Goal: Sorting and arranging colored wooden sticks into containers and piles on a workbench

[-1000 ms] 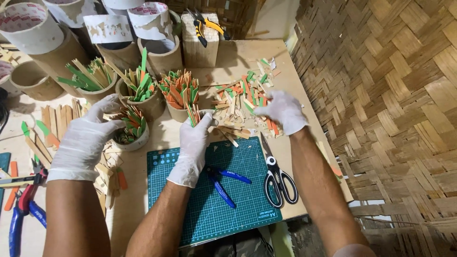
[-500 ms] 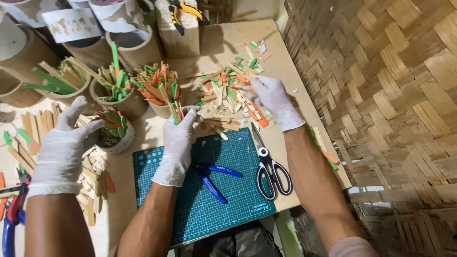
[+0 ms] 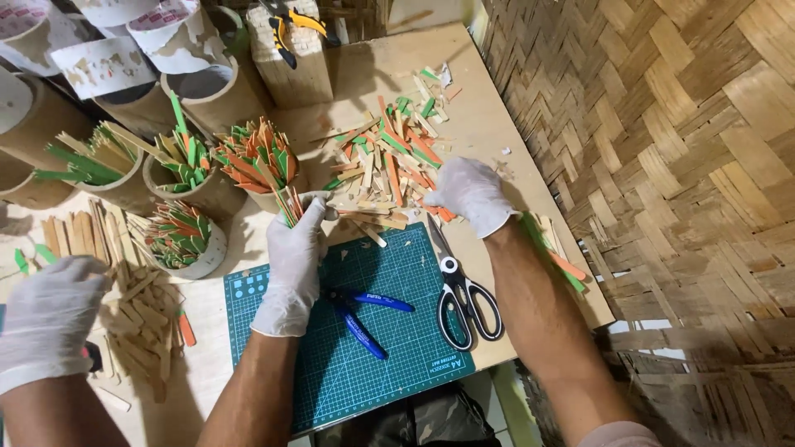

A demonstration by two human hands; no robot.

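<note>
My left hand (image 3: pixel 291 269), in a white glove, is closed around a small bundle of thin bamboo sticks (image 3: pixel 287 201) with green and orange tips, held upright at the far edge of the green cutting mat (image 3: pixel 389 364). My right hand (image 3: pixel 469 194), also gloved, rests fingers-down on the near right side of a loose pile of painted and plain sticks (image 3: pixel 381 170); whether it grips any stick is hidden. Blue pliers (image 3: pixel 364 314) and black-handled scissors (image 3: pixel 464 294) lie on the mat between my forearms.
Cups of painted sticks (image 3: pixel 178 236) and cardboard tubes (image 3: pixel 199 91) stand at the back left. Another person's gloved hand (image 3: pixel 45 319) hovers at the left by plain sticks (image 3: pixel 137 306). A woven bamboo wall (image 3: pixel 662 165) runs along the table's right edge.
My right hand has slid nearer along the pile's right side. My left hand keeps the bundle by the mat's far edge. The other person's hand has drawn back from the cups toward the lower left.
</note>
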